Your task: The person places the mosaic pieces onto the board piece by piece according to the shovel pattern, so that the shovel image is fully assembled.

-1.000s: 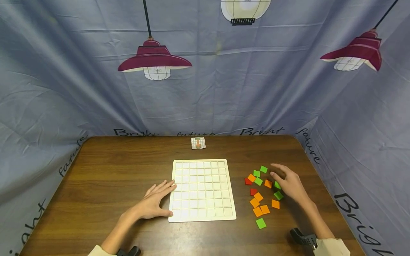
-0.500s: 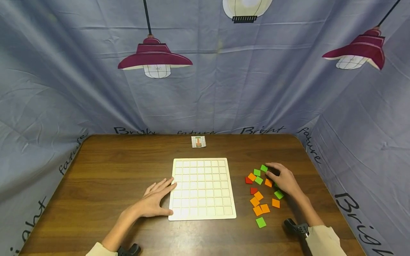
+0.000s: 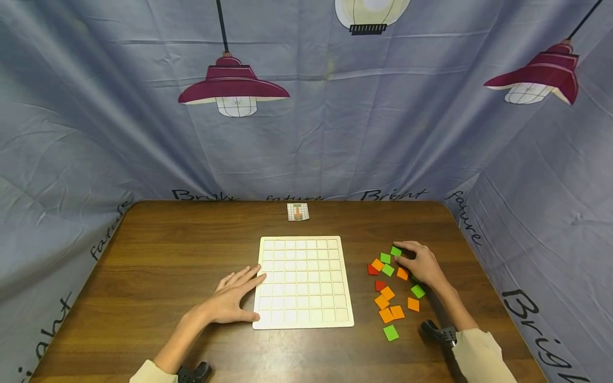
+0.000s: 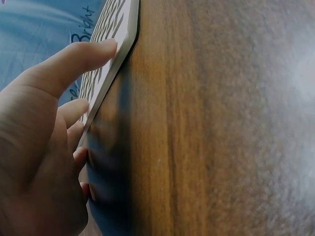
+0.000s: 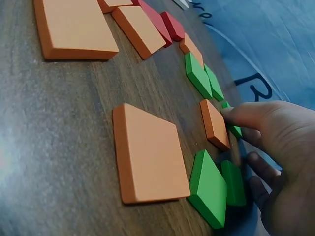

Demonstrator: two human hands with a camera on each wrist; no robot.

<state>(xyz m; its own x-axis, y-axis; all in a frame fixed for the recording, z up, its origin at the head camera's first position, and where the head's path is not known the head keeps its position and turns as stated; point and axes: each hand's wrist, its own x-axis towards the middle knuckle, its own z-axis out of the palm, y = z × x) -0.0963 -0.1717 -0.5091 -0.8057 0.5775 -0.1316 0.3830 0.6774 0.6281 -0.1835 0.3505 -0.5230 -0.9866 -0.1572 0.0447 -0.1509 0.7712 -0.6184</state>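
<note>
- Right of the board, at the far end of the scattered tiles: green tile, pinched between thumb and forefinger of the right hand; too little shown to tell whether lifted or flat on the table.
- In the right wrist view, thumb across part of that tile, other fingers bent beneath the palm.
- Just beside, two further green tiles, plus a lone orange tile near the thumb.
- Close to the right palm, a partly hidden green piece next to a fuller-seen green diamond.
- Nearer the person, a loose cluster of orange squares, two red tiles and one nearest green square.
- Mid-table, pale gridded board, flat.
- On the board's left edge, left hand, fingers extended and apart, thumb by the near corner.
- Beyond the board, small patterned card.
- Under everything, brown wooden table.
- Behind, blue-grey curtain with printed maroon lamps.
- At both cuffs, pale sleeves and black wrist devices.
</note>
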